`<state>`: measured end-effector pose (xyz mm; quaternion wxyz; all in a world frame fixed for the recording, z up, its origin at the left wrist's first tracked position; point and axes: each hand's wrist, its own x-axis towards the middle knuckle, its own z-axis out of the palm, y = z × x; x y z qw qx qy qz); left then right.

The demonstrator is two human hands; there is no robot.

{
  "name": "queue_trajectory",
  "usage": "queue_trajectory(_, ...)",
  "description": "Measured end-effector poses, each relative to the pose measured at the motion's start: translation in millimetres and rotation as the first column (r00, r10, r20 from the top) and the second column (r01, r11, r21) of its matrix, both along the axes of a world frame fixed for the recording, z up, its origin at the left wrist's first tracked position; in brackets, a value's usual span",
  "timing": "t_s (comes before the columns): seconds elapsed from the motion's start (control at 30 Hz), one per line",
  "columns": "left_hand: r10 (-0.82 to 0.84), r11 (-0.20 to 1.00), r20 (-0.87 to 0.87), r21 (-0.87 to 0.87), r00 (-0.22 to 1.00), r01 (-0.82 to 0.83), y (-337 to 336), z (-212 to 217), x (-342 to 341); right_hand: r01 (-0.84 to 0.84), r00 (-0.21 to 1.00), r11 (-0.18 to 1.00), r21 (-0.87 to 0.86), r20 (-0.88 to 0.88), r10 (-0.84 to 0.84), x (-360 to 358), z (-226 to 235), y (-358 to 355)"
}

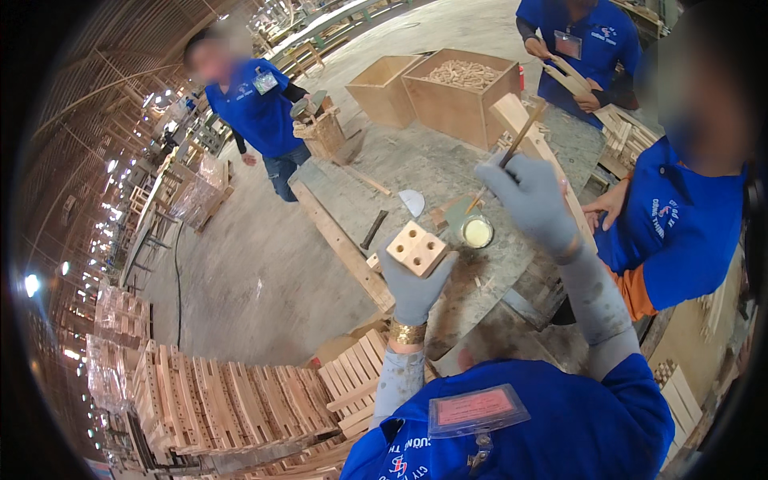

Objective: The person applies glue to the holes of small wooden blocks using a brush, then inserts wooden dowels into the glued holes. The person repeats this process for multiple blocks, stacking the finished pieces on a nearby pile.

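My left hand, in a grey glove, grips a pale wooden block with several round holes in its upward face. My right hand, also gloved, is closed around a thin brush held at a slant. The brush's lower end comes down by the rim of a jar of creamy, pale yellow liquid; whether it touches the jar is unclear. This jar stands on the stained worktop, right of the block. Beyond the block lie a hammer and a pale half-round piece.
Wooden beams edge the worktop. Slatted wooden parts are stacked at lower left. Past the worktop stand two wooden bins, one full of small pieces. A co-worker is close on my right, with another behind; a third person stands far left.
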<state>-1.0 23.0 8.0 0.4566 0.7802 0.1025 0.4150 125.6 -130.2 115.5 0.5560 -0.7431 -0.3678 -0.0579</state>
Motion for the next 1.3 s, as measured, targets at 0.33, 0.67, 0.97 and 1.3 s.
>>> queue_trajectory(0.33,0.041,0.998,-0.01,0.05,0.999,-0.041,8.3,0.8,-12.0,0.101,0.963,0.85,-0.517,0.264,0.046,73.8,-261.2,48.2)
queue_trajectory(0.67,0.042,0.999,-0.045,0.03,0.998,-0.041,8.8,-7.5,-15.1,-0.013,0.998,0.918,-0.397,0.045,0.034,63.5,-255.0,33.5)
queue_trajectory(0.97,0.089,0.988,0.0,0.127,0.996,-0.088,5.9,2.3,-9.7,0.13,0.835,0.969,0.21,-0.55,0.007,62.6,-147.7,18.1)
queue_trajectory(1.3,0.04,0.999,-0.037,0.034,0.999,-0.039,2.9,14.6,-3.4,-0.127,0.905,0.942,0.311,-0.353,0.239,-8.2,24.4,16.9)
